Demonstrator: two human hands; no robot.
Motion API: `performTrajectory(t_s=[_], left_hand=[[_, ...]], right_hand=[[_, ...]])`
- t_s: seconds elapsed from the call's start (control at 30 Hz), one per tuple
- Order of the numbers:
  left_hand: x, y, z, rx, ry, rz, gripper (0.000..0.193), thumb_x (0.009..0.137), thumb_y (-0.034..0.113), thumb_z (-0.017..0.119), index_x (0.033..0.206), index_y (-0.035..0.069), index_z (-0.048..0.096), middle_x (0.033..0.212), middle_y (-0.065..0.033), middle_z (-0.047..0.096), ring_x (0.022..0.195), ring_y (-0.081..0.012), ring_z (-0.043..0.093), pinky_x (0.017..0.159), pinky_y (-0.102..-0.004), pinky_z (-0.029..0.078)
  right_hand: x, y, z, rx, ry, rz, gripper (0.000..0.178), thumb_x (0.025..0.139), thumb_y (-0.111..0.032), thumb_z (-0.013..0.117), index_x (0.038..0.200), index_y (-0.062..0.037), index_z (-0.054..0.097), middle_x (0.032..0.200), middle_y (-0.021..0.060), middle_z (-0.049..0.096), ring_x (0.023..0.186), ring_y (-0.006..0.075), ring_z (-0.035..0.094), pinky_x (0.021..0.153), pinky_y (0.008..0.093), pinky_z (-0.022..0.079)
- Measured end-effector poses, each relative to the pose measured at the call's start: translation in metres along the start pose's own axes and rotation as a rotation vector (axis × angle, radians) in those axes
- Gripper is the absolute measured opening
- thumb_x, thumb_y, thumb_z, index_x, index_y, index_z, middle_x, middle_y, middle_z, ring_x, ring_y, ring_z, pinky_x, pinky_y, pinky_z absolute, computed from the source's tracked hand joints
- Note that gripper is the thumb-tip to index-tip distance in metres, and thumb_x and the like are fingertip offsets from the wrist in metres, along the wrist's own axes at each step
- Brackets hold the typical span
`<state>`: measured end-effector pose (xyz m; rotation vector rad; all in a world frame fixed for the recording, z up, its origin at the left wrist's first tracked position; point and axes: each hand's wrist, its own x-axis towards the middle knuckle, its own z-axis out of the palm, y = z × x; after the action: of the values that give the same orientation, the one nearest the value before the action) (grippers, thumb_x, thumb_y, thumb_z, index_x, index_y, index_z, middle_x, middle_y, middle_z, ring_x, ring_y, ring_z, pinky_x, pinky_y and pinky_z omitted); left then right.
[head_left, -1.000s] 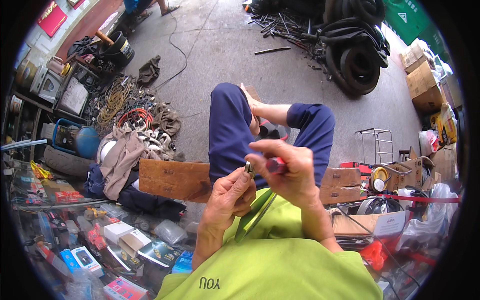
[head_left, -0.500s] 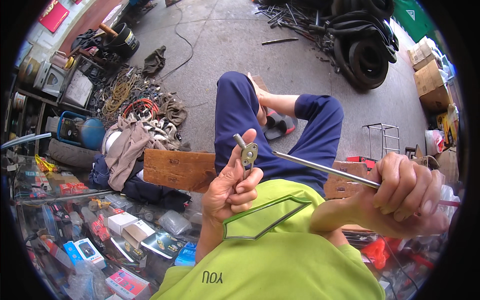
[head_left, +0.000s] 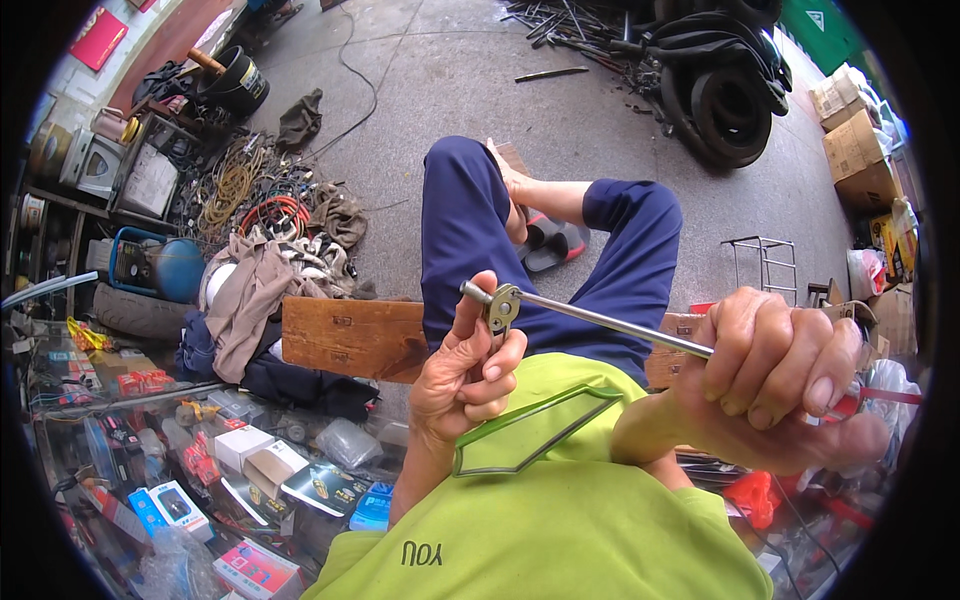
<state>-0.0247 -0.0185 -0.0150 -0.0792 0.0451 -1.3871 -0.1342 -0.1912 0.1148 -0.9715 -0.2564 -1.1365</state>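
Note:
My left hand is closed round a small metal part, a flat brassy-grey plate with small screws and a short round stub on its left side. My left index finger points up behind it, and its lower end is hidden in my fingers. In my right fist is a long-shafted screwdriver, its steel shaft slanting up to the left. The tip meets the right edge of the plate, at least as seen from here. My fingers hide most of the handle; some red shows beyond the fist.
Beneath my hands are my lap and a wooden bench. A glass-topped counter with boxed goods lies at the left. Cloths and tangled cords are heaped beyond it. Black tyres and cardboard boxes stand far right.
The screwdriver has moved left with my right hand, and its tip has gone from apart to meeting the metal part. My left hand has barely shifted; the view has moved slightly.

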Motion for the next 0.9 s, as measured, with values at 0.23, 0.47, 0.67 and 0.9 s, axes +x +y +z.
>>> performTrajectory(t_s=[0.23,0.47,0.67,0.9], left_hand=[[0.000,0.001,-0.001,0.002,0.008,-0.003,0.042,0.105,0.019,0.036,0.143,0.037,0.040,0.085,-0.0104,0.045,0.046,-0.0029,0.024,0.037,-0.0136,0.023],[-0.001,0.002,0.001,0.089,0.045,0.015,0.043,0.105,0.020,0.037,0.145,0.036,0.036,0.084,-0.0093,0.045,0.046,-0.0030,0.025,0.038,-0.0137,0.023],[0.000,-0.002,0.019,0.376,0.144,0.062,0.051,0.103,0.026,0.043,0.150,0.017,0.026,0.078,-0.0036,0.041,0.047,-0.0025,0.025,0.039,-0.0157,0.019],[-0.004,-0.001,0.025,0.677,0.244,0.295,0.049,0.100,0.027,0.052,0.141,0.005,0.038,0.070,0.0007,0.037,0.047,-0.0019,0.026,0.040,-0.0174,0.018]], right_hand=[[-0.002,0.003,0.001,-0.017,-0.042,-0.017,0.048,0.091,-0.051,0.055,0.081,-0.0042,0.059,0.052,0.0032,0.049,0.033,0.0076,0.038,0.030,0.0204,0.035],[-0.004,0.003,0.006,-0.022,-0.070,-0.002,0.050,0.090,-0.053,0.053,0.081,-0.0041,0.058,0.051,0.0034,0.048,0.032,0.0082,0.036,0.029,0.0209,0.033],[-0.006,0.001,0.007,-0.006,-0.031,-0.036,0.048,0.091,-0.052,0.052,0.082,-0.0048,0.058,0.050,0.0034,0.046,0.032,0.0093,0.034,0.028,0.0219,0.032],[-0.019,0.008,-0.021,-0.132,0.232,0.053,0.072,0.095,-0.061,0.036,0.112,0.0057,0.056,0.075,0.0181,0.057,0.064,0.0253,0.057,0.053,0.0360,0.049]])
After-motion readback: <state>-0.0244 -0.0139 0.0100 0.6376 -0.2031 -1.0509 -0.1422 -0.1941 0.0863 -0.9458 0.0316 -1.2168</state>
